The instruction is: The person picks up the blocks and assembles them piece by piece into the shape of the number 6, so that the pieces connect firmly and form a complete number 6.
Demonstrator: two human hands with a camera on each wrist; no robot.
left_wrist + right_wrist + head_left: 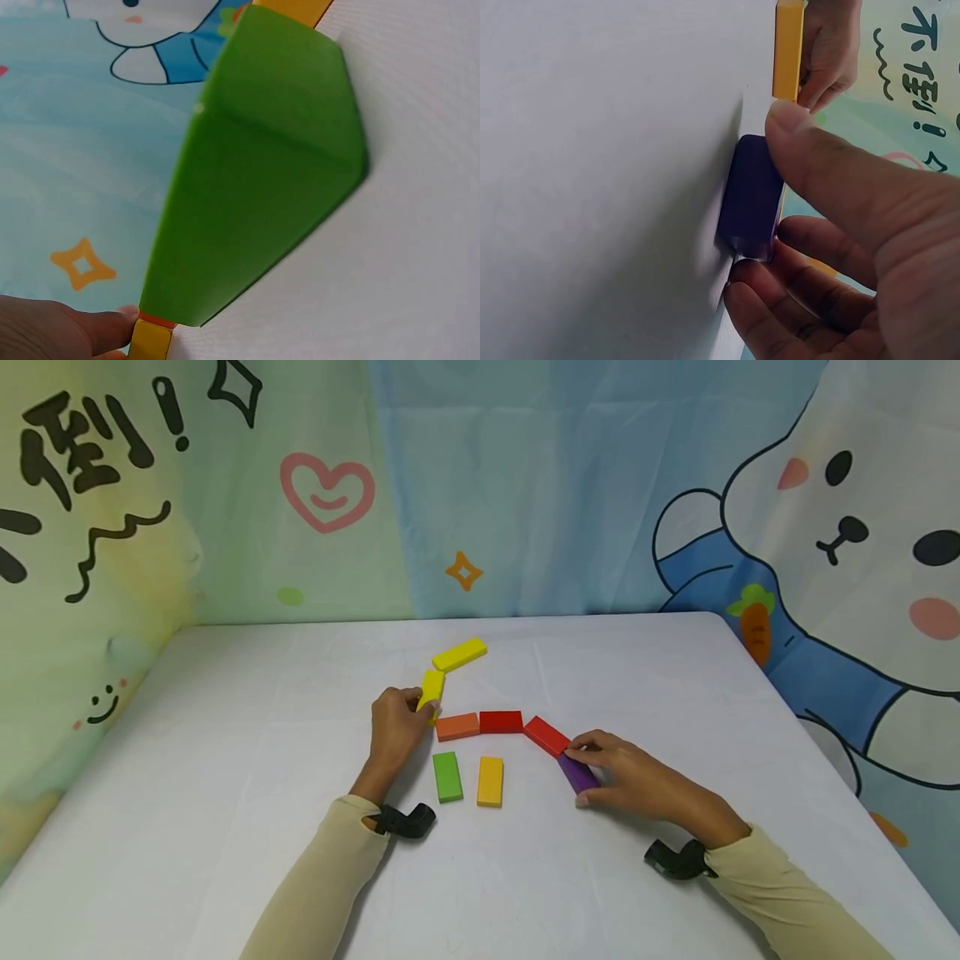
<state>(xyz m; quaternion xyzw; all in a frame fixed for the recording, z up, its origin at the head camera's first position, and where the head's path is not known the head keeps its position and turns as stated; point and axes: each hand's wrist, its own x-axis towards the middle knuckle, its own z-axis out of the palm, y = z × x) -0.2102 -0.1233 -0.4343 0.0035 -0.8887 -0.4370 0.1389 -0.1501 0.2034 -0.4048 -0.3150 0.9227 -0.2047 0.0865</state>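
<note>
In the head view a bent line of flat blocks lies on the white table. My left hand pinches a yellow block, whose near end meets an orange block. Another yellow block slants away beyond it. Two red blocks, one straight and one angled, continue the line rightward. At its right end, my right hand grips a purple block between thumb and fingers. The right wrist view shows the purple block close up, its far side hidden.
A green block and an amber block lie apart on the near side of the line. The green block fills much of the left wrist view. Behind the white tabletop hangs a cartoon-printed cloth.
</note>
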